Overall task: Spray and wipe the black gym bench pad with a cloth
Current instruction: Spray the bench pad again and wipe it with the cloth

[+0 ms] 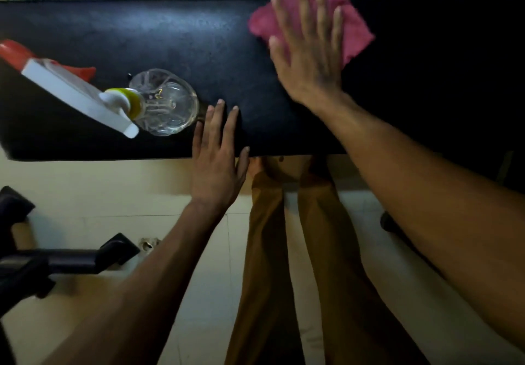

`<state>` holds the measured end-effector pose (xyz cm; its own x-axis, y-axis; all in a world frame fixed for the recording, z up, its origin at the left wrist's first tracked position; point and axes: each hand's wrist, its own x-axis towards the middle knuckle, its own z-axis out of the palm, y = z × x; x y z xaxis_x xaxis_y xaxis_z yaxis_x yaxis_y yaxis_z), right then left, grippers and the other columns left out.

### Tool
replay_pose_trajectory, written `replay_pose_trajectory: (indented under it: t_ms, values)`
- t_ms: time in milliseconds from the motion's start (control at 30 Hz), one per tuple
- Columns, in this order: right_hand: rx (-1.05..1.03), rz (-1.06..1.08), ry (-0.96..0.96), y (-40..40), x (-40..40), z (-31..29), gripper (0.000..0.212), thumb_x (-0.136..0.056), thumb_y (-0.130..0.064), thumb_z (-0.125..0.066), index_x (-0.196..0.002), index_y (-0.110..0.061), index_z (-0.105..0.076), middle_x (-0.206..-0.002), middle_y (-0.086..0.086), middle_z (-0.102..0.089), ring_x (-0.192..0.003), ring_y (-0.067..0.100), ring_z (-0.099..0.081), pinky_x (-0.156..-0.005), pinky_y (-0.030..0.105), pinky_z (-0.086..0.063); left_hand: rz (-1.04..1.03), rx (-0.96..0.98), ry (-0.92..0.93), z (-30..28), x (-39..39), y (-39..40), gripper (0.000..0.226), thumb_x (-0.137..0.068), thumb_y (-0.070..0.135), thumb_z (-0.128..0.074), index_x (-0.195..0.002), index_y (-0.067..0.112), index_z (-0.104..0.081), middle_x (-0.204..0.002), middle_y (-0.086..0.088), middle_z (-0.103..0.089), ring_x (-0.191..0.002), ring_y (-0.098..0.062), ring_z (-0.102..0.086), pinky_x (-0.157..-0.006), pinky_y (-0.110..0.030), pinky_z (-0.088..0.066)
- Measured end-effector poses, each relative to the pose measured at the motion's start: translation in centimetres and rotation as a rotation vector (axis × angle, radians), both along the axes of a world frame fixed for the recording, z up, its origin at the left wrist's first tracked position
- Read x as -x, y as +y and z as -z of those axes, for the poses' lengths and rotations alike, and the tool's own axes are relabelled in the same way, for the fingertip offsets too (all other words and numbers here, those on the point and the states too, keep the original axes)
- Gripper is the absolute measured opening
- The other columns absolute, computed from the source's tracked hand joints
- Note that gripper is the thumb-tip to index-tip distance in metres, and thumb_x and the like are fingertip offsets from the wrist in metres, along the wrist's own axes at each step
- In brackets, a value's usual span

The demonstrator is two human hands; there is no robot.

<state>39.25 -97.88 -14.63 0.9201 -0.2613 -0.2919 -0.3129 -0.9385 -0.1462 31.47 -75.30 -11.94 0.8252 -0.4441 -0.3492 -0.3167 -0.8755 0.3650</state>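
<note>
While the left hand [217,163] is being laid flat to steady the pad [170,40], the pink cloth [312,21] is being pressed down under the right hand's [308,52] spread fingers [321,9].

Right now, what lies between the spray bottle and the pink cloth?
In the head view, only bare black pad separates the spray bottle from the pink cloth.

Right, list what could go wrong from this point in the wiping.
1. The spray bottle stands on the bench pad beside the left hand; a wide sweep could knock it over.
2. The cloth overhangs the pad's far edge under the right hand; it may slip off.
</note>
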Motion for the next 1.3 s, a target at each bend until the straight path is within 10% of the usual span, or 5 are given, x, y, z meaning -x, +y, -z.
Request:
replay_pose_trajectory:
  t_ms: [400,633,833,1133,1300]
  values:
    - [-0.056,-0.478,0.154,-1.7,13.3,-1.3,0.067,-0.102,-0.056,-0.03,-0.161,-0.033,-0.007,-0.17,0.005,-0.001,-0.156,0.027,0.0,-0.126,0.05,-0.001,-0.113,-0.002,0.008,0.4,-0.1,-0.3,0.078,-0.101,0.041,-0.055,-0.16,0.008,-0.016,-0.169,-0.011,-0.012,-0.157,-0.024,-0.004,-0.128,-0.043,-0.009]
    - [0.055,0.253,0.025,2.9,2.0,-0.5,0.068,-0.101,-0.058,-0.017,-0.161,-0.027,-0.008,-0.169,0.014,-0.002,-0.155,0.038,0.001,-0.123,0.06,0.0,-0.146,0.027,0.038,0.4,-0.1,-0.5,0.08,-0.097,0.033,-0.062,-0.16,0.011,-0.016,-0.169,-0.007,-0.01,-0.156,-0.021,-0.003,-0.128,-0.041,-0.006]
    - [-0.076,-0.455,0.112,5.0,12.0,-1.2,0.062,-0.106,-0.049,-0.027,-0.161,-0.029,-0.006,-0.17,0.007,0.0,-0.156,0.028,0.002,-0.125,0.049,0.004,-0.153,0.058,0.068,0.0,-1.0,-0.3,0.083,-0.092,0.029,-0.071,-0.157,0.009,-0.024,-0.167,-0.01,-0.019,-0.156,-0.026,-0.013,-0.127,-0.044,-0.017]
    - [0.045,0.035,0.057,2.1,4.7,-0.2,0.066,-0.102,-0.055,-0.021,-0.161,-0.029,-0.008,-0.169,0.014,-0.002,-0.154,0.039,0.001,-0.122,0.057,0.005,-0.204,0.039,-0.001,0.7,0.7,0.1,0.08,-0.098,0.045,-0.058,-0.159,0.01,-0.019,-0.168,-0.009,-0.017,-0.156,-0.023,-0.013,-0.127,-0.034,-0.007]
    - [-0.022,-0.295,0.097,4.0,9.8,-1.0,0.061,-0.105,-0.051,-0.02,-0.161,-0.029,-0.01,-0.169,0.012,-0.006,-0.155,0.034,-0.003,-0.124,0.057,-0.005,-0.145,0.01,0.002,0.4,0.0,-0.1,0.082,-0.096,0.042,-0.061,-0.158,0.006,-0.02,-0.167,-0.014,-0.015,-0.156,-0.027,-0.013,-0.127,-0.037,-0.009]
